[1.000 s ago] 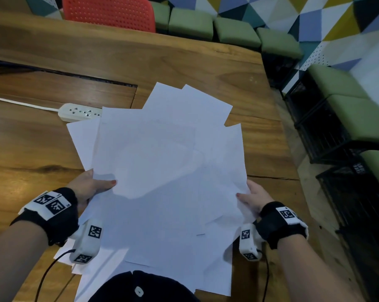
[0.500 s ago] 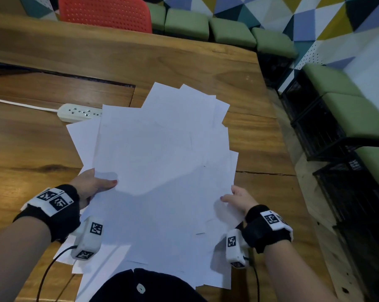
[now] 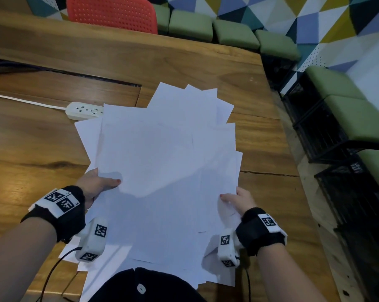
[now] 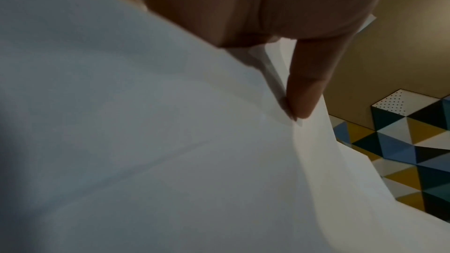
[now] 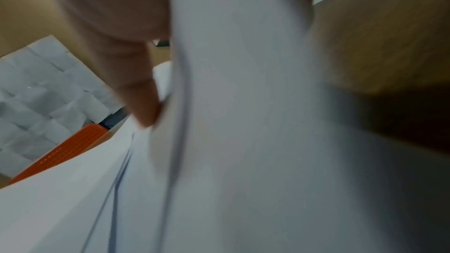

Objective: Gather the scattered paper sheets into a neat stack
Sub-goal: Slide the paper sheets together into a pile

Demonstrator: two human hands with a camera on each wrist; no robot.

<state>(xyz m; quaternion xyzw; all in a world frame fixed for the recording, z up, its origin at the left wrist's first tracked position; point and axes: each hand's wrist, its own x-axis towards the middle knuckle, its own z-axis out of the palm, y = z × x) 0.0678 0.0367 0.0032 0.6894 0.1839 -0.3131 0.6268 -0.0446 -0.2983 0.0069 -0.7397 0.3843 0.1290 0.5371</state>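
Step in hand, as I judge it: squaring up a loose bundle. The paper sheets are already gathered into one overlapping fan, held between both hands above the wooden table, but corners stick out at several angles on the far side and the near edges are ragged.

Left hand: grasping the bundle's left edge, thumb lying on top of the upper sheet, remaining fingers under the paper and out of sight. The left wrist view shows one finger pressed along a sheet edge.

Right hand: grasping the right edge, thumb on top, fingers curled beneath. Right wrist view is blurred; several sheet edges run past a fingertip.

A few sheets hang lower, below the wrists, nearer the person than either hand. Beyond the left hand, a white power strip lies partly under the fan's far-left corner.

Next move likely calls for loosening both grips enough to let sheets slide, then tapping one edge against the table. Risk: the low sheets may slip out.
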